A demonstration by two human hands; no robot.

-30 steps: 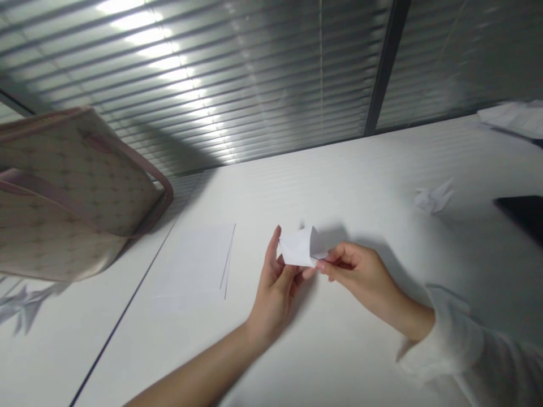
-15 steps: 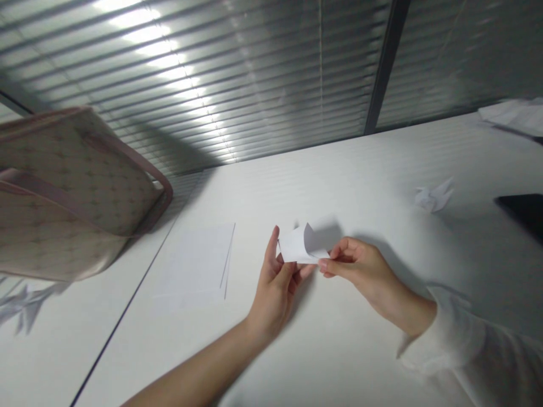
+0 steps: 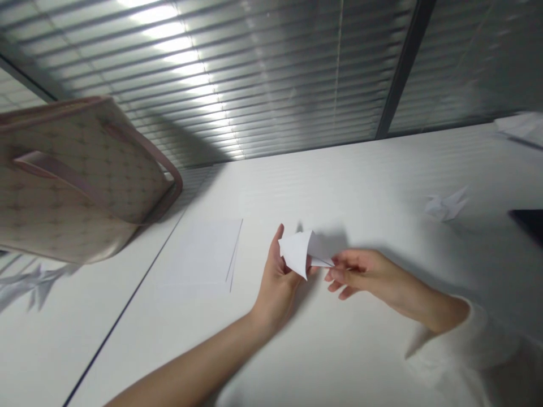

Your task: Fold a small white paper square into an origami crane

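A small white folded paper shape point(image 3: 297, 251) sits up high between the person's 2 hands. It has a wide pointy part and a thin tip that sticks out to the right.

The left hand point(image 3: 278, 285) is under the paper and holds it. The left thumb point(image 3: 279, 237) stands up on the near left side of the paper, and the other fingers curl up behind it, so the hand is closed around the paper. The paper sits at the top of this hand.

The right hand point(image 3: 360, 274) comes in from the right. Its fingers are close together but a little spread at the ends, and they point at the paper. The thin paper tip reaches the right fingertips point(image 3: 335, 264). I cannot tell if these fingers are pinching the tip or just touching it.

A white long sleeve point(image 3: 464, 350) covers the right arm above the wrist. Both hands are above a smooth white table point(image 3: 348, 186). A thin dark line point(image 3: 127, 294) runs across the table.

To the left of the hands lies a flat stack of white paper sheets point(image 3: 197, 260). A big beige bag with a small pattern and pink trim point(image 3: 80, 181) is further left. To the right lies a small white paper crane point(image 3: 445, 206). A flat black thing point(image 3: 528, 220) sits at the right edge. Behind the table are grey window blinds point(image 3: 212, 73).
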